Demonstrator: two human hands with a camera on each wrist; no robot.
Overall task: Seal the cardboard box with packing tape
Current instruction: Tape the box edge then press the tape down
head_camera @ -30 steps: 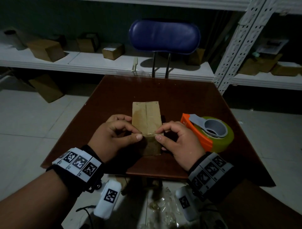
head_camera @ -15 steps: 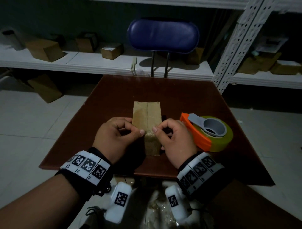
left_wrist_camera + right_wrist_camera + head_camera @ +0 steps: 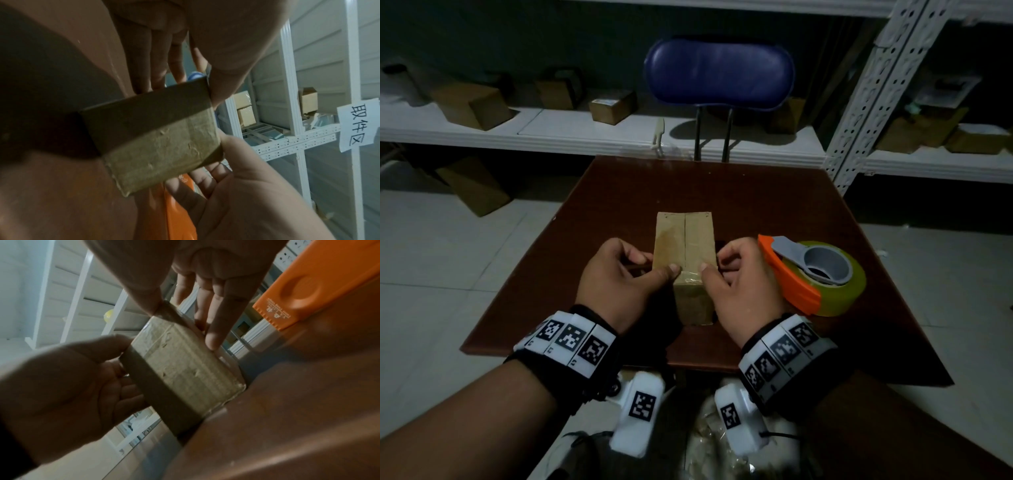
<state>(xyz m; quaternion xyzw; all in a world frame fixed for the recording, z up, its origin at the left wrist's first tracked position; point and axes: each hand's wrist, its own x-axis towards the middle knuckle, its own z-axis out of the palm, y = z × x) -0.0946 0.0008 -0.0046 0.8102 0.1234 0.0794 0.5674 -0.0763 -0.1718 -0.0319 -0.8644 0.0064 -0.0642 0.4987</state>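
A small brown cardboard box stands mid-table with its top flaps closed along a centre seam. Glossy clear tape covers its near end face and wraps over the top edge. My left hand holds the box's left side, thumb pressed on the top near the front edge. My right hand mirrors it on the right side, with its thumb on the top. In the right wrist view my right fingers lie along the box. An orange tape dispenser with a yellowish roll lies just right of my right hand.
The brown table is small, with its near edge just under my wrists. A blue chair stands behind its far edge. White metal shelves with several cardboard boxes line the back and the right.
Both thumbs have slid from the box's near top edge a little onto the top face, and my wrists have drawn closer in. The box and dispenser stayed in place.
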